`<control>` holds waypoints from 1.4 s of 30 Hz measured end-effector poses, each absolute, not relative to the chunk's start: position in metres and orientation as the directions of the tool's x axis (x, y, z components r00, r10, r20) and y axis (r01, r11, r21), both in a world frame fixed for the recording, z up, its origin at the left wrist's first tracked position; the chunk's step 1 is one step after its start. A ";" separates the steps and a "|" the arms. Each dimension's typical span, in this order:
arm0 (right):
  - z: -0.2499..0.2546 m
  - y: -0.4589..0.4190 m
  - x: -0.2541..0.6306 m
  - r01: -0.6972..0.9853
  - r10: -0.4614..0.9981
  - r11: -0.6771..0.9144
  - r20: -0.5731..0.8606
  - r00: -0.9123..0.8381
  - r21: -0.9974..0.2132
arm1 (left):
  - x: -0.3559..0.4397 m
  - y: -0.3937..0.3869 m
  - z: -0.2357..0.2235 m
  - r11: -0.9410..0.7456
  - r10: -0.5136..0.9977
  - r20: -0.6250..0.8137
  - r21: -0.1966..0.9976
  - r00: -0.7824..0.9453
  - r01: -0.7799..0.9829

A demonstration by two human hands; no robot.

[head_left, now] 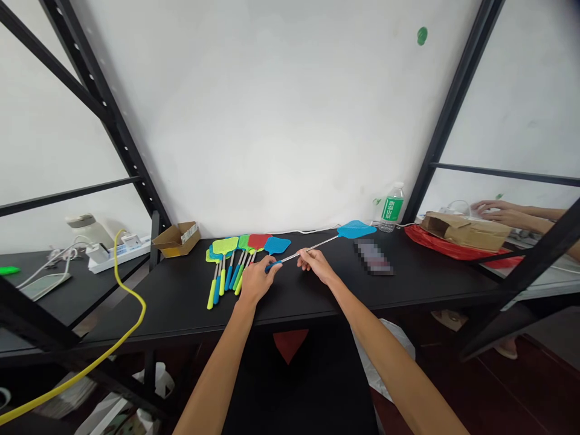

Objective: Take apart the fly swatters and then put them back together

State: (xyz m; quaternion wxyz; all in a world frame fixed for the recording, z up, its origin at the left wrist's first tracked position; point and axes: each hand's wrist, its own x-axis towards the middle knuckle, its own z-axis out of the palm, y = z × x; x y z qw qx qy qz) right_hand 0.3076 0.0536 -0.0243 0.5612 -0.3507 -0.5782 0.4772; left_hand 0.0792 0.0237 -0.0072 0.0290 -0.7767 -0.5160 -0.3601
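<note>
A blue fly swatter (356,229) with a thin metal rod is stretched between my hands, its head pointing right above the black table. My left hand (258,279) is closed around its blue handle. With the fingers pinched, my right hand (313,264) grips the metal rod near its middle. Left of my hands lies a row of several more fly swatters (225,246), with yellow, green, red and blue heads at the back and handles toward me. Some overlap, and my left hand hides part of the nearest ones.
A small open cardboard box (177,240) sits at the table's back left. On the right are a pixelated flat object (374,258), a plastic bottle (392,208) and a cardboard package (466,231) on red plastic. A yellow cable (142,308) hangs at left; another person's hands (502,211) show far right.
</note>
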 end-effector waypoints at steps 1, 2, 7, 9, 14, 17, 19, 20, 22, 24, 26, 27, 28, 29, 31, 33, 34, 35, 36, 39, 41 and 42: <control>-0.025 0.054 0.307 -0.124 0.941 0.298 0.313 -0.130 -0.947 | 0.081 0.023 -0.007 -0.470 0.779 0.585 0.306 0.226 0.828; -0.025 0.054 0.307 -0.126 0.942 0.296 0.312 -0.125 -0.947 | 0.083 0.022 -0.007 -0.475 0.777 0.582 0.289 0.241 0.831; -0.026 0.055 0.310 -0.170 0.949 0.287 0.304 -0.080 -0.943 | 0.091 0.019 -0.006 -0.488 0.764 0.578 0.232 0.284 0.841; -0.026 0.056 0.311 -0.215 0.956 0.273 0.290 -0.051 -0.938 | 0.094 0.018 -0.006 -0.493 0.761 0.572 0.204 0.305 0.846; -0.028 0.059 0.311 -0.262 0.965 0.249 0.260 -0.009 -0.932 | 0.096 0.017 -0.004 -0.488 0.768 0.563 0.207 0.304 0.848; -0.027 0.059 0.311 -0.243 0.965 0.248 0.262 -0.025 -0.938 | 0.094 0.017 -0.004 -0.499 0.763 0.580 0.250 0.285 0.830; -0.026 0.058 0.311 -0.233 0.964 0.250 0.265 -0.033 -0.940 | 0.093 0.017 -0.005 -0.512 0.755 0.596 0.274 0.273 0.814; -0.026 0.057 0.311 -0.229 0.964 0.251 0.265 -0.034 -0.940 | 0.092 0.017 -0.005 -0.518 0.751 0.603 0.283 0.270 0.807; -0.024 0.055 0.311 -0.223 0.963 0.255 0.267 -0.026 -0.941 | 0.092 0.016 -0.005 -0.528 0.744 0.614 0.296 0.265 0.796; -0.023 0.053 0.310 -0.217 0.963 0.259 0.269 -0.018 -0.941 | 0.091 0.016 -0.005 -0.534 0.741 0.618 0.305 0.262 0.788; -0.022 0.052 0.310 -0.211 0.963 0.260 0.270 -0.018 -0.942 | 0.091 0.016 -0.004 -0.540 0.738 0.621 0.308 0.264 0.783; -0.021 0.052 0.310 -0.207 0.962 0.260 0.270 -0.022 -0.943 | 0.091 0.016 -0.004 -0.541 0.737 0.622 0.304 0.266 0.784; -0.021 0.051 0.309 -0.203 0.963 0.260 0.270 -0.023 -0.944 | 0.091 0.016 -0.003 -0.536 0.737 0.623 0.299 0.264 0.790; -0.021 0.051 0.309 -0.199 0.963 0.259 0.269 -0.022 -0.945 | 0.090 0.016 -0.003 -0.526 0.737 0.625 0.293 0.257 0.798; -0.021 0.052 0.309 -0.187 0.963 0.263 0.269 -0.010 -0.946 | 0.090 0.018 -0.003 -0.505 0.733 0.637 0.273 0.240 0.819; -0.023 0.053 0.308 -0.161 0.961 0.274 0.277 0.005 -0.948 | 0.089 0.020 -0.004 -0.490 0.715 0.663 0.248 0.223 0.836; -0.024 0.054 0.308 -0.144 0.959 0.281 0.283 0.008 -0.949 | 0.088 0.021 -0.004 -0.485 0.705 0.675 0.234 0.219 0.843; -0.025 0.055 0.308 -0.127 0.957 0.287 0.289 0.005 -0.949 | 0.088 0.022 -0.005 -0.482 0.695 0.685 0.219 0.218 0.848; -0.026 0.055 0.307 -0.111 0.956 0.291 0.293 -0.001 -0.950 | 0.088 0.023 -0.005 -0.479 0.688 0.692 0.206 0.219 0.854; -0.026 0.055 0.306 -0.072 0.954 0.293 0.296 -0.036 -0.953 | 0.089 0.022 -0.005 -0.487 0.676 0.691 0.160 0.255 0.858; -0.024 0.053 0.306 -0.040 0.951 0.299 0.301 -0.072 -0.954 | 0.092 0.020 -0.004 -0.503 0.672 0.677 0.121 0.299 0.856; -0.023 0.051 0.305 -0.024 0.948 0.303 0.304 -0.093 -0.953 | 0.094 0.019 -0.004 -0.512 0.672 0.667 0.103 0.322 0.853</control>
